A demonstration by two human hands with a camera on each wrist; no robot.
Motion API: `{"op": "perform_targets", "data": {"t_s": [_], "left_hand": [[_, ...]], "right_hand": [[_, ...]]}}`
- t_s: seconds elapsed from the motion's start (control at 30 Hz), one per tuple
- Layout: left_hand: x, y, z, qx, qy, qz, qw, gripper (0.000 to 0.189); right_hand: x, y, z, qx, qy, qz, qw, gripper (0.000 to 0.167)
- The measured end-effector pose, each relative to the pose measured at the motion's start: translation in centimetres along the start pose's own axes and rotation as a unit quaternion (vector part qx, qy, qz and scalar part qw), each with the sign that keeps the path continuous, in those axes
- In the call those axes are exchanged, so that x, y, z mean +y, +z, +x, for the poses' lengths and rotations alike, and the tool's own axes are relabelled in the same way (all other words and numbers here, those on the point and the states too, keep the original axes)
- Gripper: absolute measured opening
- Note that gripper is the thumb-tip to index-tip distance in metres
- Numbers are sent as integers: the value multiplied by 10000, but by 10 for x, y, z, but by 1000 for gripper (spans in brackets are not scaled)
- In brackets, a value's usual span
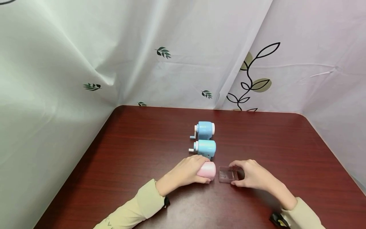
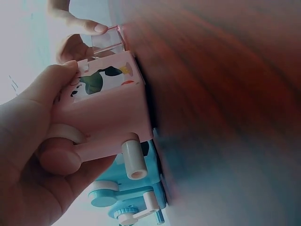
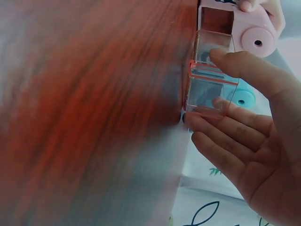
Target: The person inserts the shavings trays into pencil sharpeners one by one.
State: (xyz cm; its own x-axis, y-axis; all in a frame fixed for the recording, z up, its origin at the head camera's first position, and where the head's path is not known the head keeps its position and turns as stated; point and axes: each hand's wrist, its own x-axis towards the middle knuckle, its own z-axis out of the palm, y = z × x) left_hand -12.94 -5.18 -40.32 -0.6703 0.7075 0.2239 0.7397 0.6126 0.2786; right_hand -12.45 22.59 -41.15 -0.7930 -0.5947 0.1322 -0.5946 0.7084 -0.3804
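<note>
My left hand (image 1: 188, 171) grips a pink crank pencil sharpener (image 1: 207, 170) from above and behind. In the left wrist view, the sharpener's pale crank handle (image 2: 135, 160) and a printed picture on its side show. On the right, my right hand (image 1: 253, 175) pinches a clear plastic drawer (image 3: 207, 94) between thumb and fingers, low over the table. The drawer's front end points at the sharpener, a small gap apart in the head view. An empty rectangular slot (image 3: 217, 21) shows in the pink body in the right wrist view.
Two blue crank sharpeners stand in a row behind the pink one: a light turquoise one (image 1: 206, 147) close to my left hand, and a bluer one (image 1: 205, 129) farther back. The dark red wooden table (image 1: 143, 136) ends at a white patterned curtain (image 1: 183, 76).
</note>
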Motion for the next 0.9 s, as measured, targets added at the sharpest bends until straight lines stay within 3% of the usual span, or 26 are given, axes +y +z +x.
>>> {"op": "perform_targets", "data": {"t_s": [0.43,0.9], "left_hand": [[1,-2,-1,39,79,24,10000,51],[2,-2,-1,14,87,-3,10000,51]], "right_hand": [[-14,5,12,-123,-205,162,9996,38],[-15,5,19,-240,-208,173,9993,39]]}}
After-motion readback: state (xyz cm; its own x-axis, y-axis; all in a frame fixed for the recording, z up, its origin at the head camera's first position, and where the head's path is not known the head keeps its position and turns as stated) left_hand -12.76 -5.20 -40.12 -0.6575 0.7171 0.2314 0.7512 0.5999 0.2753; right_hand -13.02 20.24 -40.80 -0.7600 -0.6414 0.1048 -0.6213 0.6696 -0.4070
